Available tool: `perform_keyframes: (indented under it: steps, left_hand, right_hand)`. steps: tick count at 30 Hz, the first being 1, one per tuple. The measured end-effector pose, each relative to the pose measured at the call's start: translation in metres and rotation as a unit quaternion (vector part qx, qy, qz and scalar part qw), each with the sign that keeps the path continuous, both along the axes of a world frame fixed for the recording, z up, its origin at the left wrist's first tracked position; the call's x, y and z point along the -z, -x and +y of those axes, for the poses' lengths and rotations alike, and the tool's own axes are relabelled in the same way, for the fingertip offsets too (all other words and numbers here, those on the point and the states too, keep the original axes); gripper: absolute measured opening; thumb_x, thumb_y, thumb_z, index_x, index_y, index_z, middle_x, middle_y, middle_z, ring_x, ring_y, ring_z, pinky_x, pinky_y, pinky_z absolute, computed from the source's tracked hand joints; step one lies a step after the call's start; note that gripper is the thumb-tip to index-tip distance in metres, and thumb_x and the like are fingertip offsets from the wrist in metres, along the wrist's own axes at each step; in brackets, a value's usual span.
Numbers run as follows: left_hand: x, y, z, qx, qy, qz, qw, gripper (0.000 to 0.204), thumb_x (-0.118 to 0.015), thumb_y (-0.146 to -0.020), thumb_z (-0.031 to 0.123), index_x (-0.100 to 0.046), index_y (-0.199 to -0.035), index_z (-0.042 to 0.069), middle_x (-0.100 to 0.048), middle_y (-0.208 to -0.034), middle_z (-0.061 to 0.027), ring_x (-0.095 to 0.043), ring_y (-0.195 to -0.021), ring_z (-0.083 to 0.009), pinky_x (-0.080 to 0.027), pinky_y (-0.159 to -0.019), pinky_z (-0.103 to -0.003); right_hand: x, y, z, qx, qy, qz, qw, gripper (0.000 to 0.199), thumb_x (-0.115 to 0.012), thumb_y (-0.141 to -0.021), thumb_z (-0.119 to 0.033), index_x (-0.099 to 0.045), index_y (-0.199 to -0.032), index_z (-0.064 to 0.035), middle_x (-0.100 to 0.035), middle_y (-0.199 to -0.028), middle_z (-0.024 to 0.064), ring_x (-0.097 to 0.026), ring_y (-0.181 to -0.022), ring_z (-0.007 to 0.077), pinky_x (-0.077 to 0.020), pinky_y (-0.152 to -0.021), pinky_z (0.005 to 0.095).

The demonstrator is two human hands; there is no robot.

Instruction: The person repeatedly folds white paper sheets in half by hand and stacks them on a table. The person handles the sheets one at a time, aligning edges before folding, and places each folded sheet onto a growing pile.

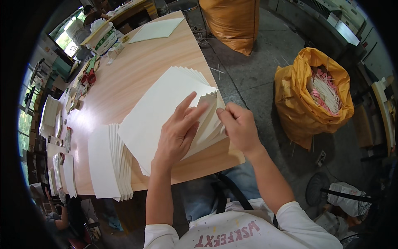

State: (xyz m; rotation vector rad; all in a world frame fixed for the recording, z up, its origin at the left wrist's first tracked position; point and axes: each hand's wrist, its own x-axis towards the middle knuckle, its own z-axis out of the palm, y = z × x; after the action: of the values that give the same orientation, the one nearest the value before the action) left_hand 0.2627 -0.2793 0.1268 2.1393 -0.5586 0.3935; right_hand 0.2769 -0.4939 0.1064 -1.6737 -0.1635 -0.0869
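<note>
Head view, step in hand: fanning a stack of cream paper sheets (166,108) at the surface's (137,66) near right edge.
Left hand (178,133): lies flat, fingers spread, pressing the stack; grip open.
Right hand (240,126): grip pinched shut on the fanned sheet edges (209,120).
Next move: seems to call for keeping corners aligned while separating sheets.
Packages: second fanned stack (110,162) at near left edge; green-white bag (103,39) at far left corner; two orange sacks (311,95) on the floor, right.

Both forearms reach up from below; left hand (178,130) lies flat, fingers spread, while right hand (239,126) pinches with curled fingers just beside it.
</note>
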Motion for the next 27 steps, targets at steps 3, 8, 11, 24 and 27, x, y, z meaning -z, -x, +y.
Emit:
perform_keyframes:
  steps: [3, 8, 11, 24, 27]
  left_hand:
    - [0.003, -0.001, 0.008, 0.024, -0.049, 0.003, 0.999, 0.037, -0.089, -0.094, 0.023, -0.083, -0.131, 0.023, -0.066, -0.159, -0.0119, -0.076, -0.126, -0.0374, -0.063, -0.103, -0.047]
    - [-0.002, 0.000, 0.006, 0.022, -0.058, 0.000, 0.998, 0.058, -0.102, -0.076, 0.041, -0.083, -0.127, 0.024, -0.071, -0.150, -0.0086, -0.075, -0.126, -0.0352, -0.063, -0.100, -0.047]
    - [0.000, -0.002, 0.007, 0.029, -0.050, 0.009, 0.998, 0.057, -0.103, -0.076, 0.039, -0.084, -0.128, 0.024, -0.072, -0.146, -0.0071, -0.074, -0.125, -0.0339, -0.063, -0.099, -0.047]
    - [0.001, -0.002, 0.007, 0.037, -0.072, -0.013, 0.997, 0.060, -0.100, -0.081, 0.035, -0.082, -0.137, 0.025, -0.072, -0.148, -0.0092, -0.073, -0.127, -0.0357, -0.062, -0.102, -0.047]
    - [-0.003, 0.002, 0.000, 0.017, -0.115, -0.057, 0.992, 0.064, -0.097, -0.082, 0.032, -0.079, -0.143, 0.022, -0.071, -0.151, -0.0107, -0.072, -0.129, -0.0379, -0.062, -0.104, -0.049]
  right_hand:
    - [-0.016, -0.002, -0.006, -0.076, -0.158, 0.131, 0.976, 0.040, -0.070, -0.112, -0.028, -0.063, -0.079, -0.0088, -0.062, -0.070, -0.0021, -0.061, -0.061, 0.0077, -0.0440, -0.053, 0.0259]
    - [-0.017, -0.001, -0.007, -0.069, -0.161, 0.137, 0.975, 0.042, -0.071, -0.112, -0.031, -0.060, -0.076, -0.0123, -0.064, -0.069, -0.0018, -0.066, -0.062, 0.0081, -0.0443, -0.056, 0.0242]
    - [-0.015, -0.001, -0.006, -0.066, -0.152, 0.124, 0.978, 0.042, -0.070, -0.113, -0.032, -0.060, -0.077, -0.0125, -0.063, -0.068, -0.0021, -0.065, -0.061, 0.0079, -0.0442, -0.055, 0.0241]
    - [-0.004, 0.025, -0.016, -0.109, 0.102, -0.139, 0.979, 0.012, -0.071, -0.101, -0.009, -0.074, -0.103, 0.0017, -0.073, -0.111, 0.0162, -0.073, -0.100, 0.0356, -0.0589, -0.086, 0.0448]
    - [0.002, 0.025, -0.017, -0.134, 0.138, -0.153, 0.969, 0.021, -0.068, -0.097, -0.003, -0.079, -0.115, 0.0026, -0.071, -0.121, 0.0213, -0.069, -0.119, 0.0401, -0.0581, -0.104, 0.0490]
